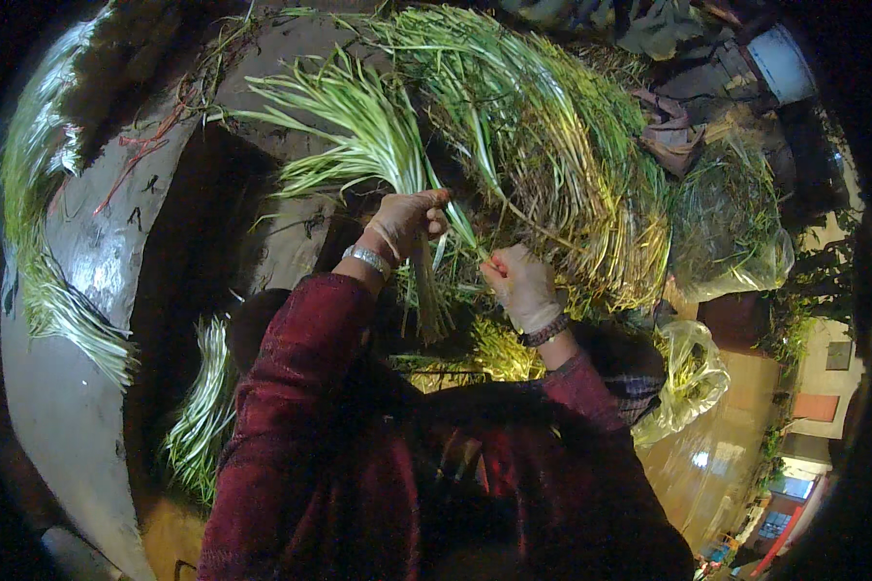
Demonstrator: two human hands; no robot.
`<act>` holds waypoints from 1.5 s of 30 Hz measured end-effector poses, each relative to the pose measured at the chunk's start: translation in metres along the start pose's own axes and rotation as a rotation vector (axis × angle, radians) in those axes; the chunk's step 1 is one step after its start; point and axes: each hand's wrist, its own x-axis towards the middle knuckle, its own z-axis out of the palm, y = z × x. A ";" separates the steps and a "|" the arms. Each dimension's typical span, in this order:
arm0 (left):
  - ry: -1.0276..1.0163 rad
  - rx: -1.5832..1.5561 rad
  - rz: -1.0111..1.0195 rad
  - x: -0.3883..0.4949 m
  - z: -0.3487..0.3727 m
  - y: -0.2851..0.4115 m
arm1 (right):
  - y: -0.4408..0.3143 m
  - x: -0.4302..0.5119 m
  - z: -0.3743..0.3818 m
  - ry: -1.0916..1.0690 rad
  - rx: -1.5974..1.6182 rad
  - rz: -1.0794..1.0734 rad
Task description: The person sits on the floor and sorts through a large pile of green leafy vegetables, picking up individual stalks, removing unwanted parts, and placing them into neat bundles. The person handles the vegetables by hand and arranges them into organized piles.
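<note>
My left hand [407, 224], in what looks like a thin pale glove, grips a bunch of long green-leaved stalks [378, 138], probably garlic chives. Their leaves fan out up and to the left, while pale ends hang below the fist. A single stalk [462, 225] slants from the left hand down to my right hand [523, 287], whose fingers pinch its lower end. Behind both hands lies a large heap of similar stalks [538, 145], green on top and yellowish-brown along its right side.
On a grey surface [65, 370] at left lie trimmed bunches [80, 319] and red ties [145, 145]. Another bunch [207, 407] is by my left elbow. Clear plastic bags with plant scraps [734, 225] stand at right, one lower bag [687, 370] on wet ground.
</note>
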 end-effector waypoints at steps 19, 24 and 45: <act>0.123 0.389 0.149 -0.022 0.017 0.015 | 0.053 0.029 0.102 -0.364 0.826 0.359; -0.090 0.139 0.184 -0.020 0.003 0.037 | 0.045 0.015 0.061 -0.576 1.344 0.459; 0.126 0.625 0.143 -0.021 -0.005 0.003 | -0.006 0.028 0.069 -0.242 1.269 0.759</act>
